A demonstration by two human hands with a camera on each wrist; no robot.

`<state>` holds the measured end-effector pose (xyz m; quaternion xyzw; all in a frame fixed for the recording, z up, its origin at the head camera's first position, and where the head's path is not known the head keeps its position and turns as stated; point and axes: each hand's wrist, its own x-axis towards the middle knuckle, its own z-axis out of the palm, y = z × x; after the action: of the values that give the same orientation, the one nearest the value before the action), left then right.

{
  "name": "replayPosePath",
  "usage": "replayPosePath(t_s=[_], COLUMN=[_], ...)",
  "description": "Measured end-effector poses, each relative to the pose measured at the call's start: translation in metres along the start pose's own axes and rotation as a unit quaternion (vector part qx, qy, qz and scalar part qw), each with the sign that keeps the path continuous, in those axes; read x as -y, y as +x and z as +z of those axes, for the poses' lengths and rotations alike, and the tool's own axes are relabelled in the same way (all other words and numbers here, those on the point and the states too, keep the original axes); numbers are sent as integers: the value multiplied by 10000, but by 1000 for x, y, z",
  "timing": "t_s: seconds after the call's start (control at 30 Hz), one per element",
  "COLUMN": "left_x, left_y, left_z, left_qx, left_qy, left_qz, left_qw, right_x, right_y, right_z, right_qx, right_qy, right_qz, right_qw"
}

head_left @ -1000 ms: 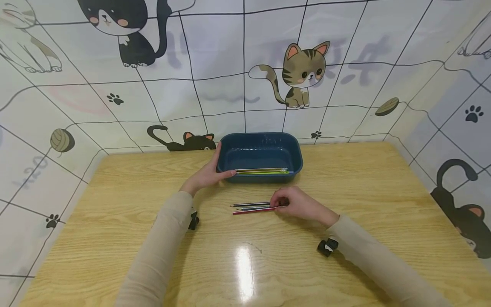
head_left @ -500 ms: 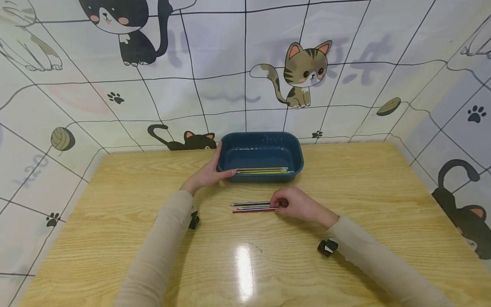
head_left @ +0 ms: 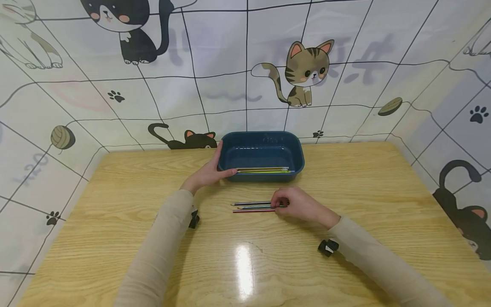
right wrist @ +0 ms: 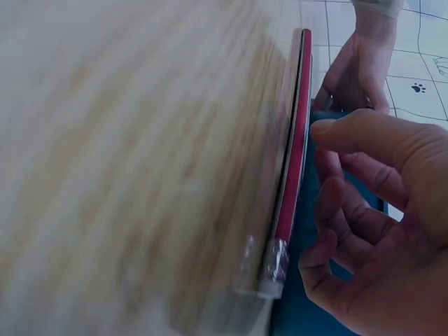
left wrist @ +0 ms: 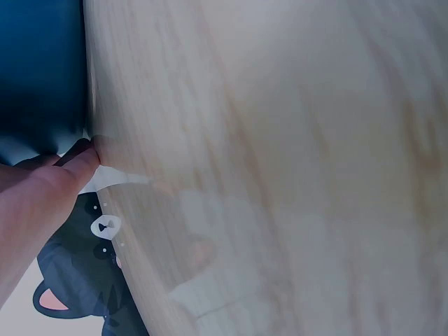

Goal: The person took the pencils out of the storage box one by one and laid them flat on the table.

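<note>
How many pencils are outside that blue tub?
3 visible, side by side in front of the blue tub: a dark pencil nearest it, a bluish-grey pencil between, and a red pencil. The right hand covers part of them, so more may be hidden.

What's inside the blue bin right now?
Yellowish pencils lie along the near side of the blue bin. Anything low behind its near wall is hidden, the left hand may cover the pencils' left ends, and I can't count them exactly.

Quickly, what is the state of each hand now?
Left hand: holding the blue bin.
Right hand: curled at the loose pencils; whether it grips one cannot be told.
</note>
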<state>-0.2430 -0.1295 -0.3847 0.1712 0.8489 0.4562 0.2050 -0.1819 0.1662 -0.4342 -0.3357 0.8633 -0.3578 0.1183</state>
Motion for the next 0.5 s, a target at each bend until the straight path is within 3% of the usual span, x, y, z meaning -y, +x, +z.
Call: replayPosePath(t_s=[0.23, 0.5], left_x=[2, 5], left_y=[1, 3], left_z=[-1, 0], left_qx=[-7, -5], left_qy=[-16, -35], left_qz=[55, 58], left_qw=[10000, 10000], right_x=[3, 7], right_y=[-1, 0], right_z=[-12, -29], right_qx=[-170, -431], right_qy=[224, 45], right_qz=[264, -4], right_qw=[9993, 9991])
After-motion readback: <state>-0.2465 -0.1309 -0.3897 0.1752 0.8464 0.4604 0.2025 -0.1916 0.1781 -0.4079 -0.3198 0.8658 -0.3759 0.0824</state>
